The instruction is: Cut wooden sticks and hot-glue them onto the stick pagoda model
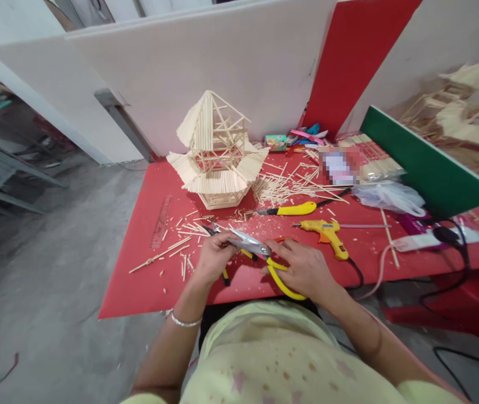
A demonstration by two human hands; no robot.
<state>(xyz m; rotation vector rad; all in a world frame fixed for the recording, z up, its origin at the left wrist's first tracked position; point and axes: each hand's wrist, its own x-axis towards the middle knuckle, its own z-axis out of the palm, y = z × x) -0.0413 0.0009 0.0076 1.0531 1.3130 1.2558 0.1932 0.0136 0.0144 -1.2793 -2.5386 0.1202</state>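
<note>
My right hand (306, 269) grips the yellow handles of a pair of scissors (256, 246), whose metal blades point left toward my other hand. The fingers of my left hand (214, 258) are pinched together at the blades; what they hold is too small to make out. Beneath lies a tool with black and yellow handles (226, 276), partly covered by the hands and scissors. Just beyond stands a model pavilion (218, 182) built of thin wooden sticks, its upper roof covered on the left and bare framing on the right.
On the red tabletop (127, 292) lie a yellow utility knife (296, 209), a yellow glue gun (325, 233), a clear ruler (161, 221) and loose sticks (281, 188). A plastic bag (391, 196), power strip (418, 241) and green board (424, 163) stand right. White panels (222, 62) rise behind.
</note>
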